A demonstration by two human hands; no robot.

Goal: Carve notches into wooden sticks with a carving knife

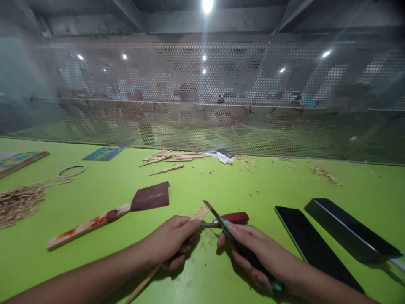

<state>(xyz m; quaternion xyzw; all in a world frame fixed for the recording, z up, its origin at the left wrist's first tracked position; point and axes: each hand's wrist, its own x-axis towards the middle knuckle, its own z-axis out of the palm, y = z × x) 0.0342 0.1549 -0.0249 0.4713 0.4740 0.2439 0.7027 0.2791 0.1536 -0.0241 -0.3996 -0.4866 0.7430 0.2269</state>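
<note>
Pinched in my left hand (172, 240) is a thin carved wooden stick (198, 214); its notched end pokes out past my thumb and its plain shaft runs down toward the table's near edge. My right hand (256, 249) is wrapped round a utility knife (240, 245) with a dark and green handle. The narrow blade points up and left, close to the stick's notched end; whether they touch I cannot tell. Behind the knife lies a red-handled tool (236, 217) with a metal shank, partly hidden by my hands.
On the green table (202, 274) lie a phone (316, 249) and a black box-like device (351, 228) at right. Left are a sandpaper piece (151, 196), a painted wood strip (91, 224) and wood shavings (20, 202). Carved sticks (177, 157) lie before a perforated metal screen (202, 126).
</note>
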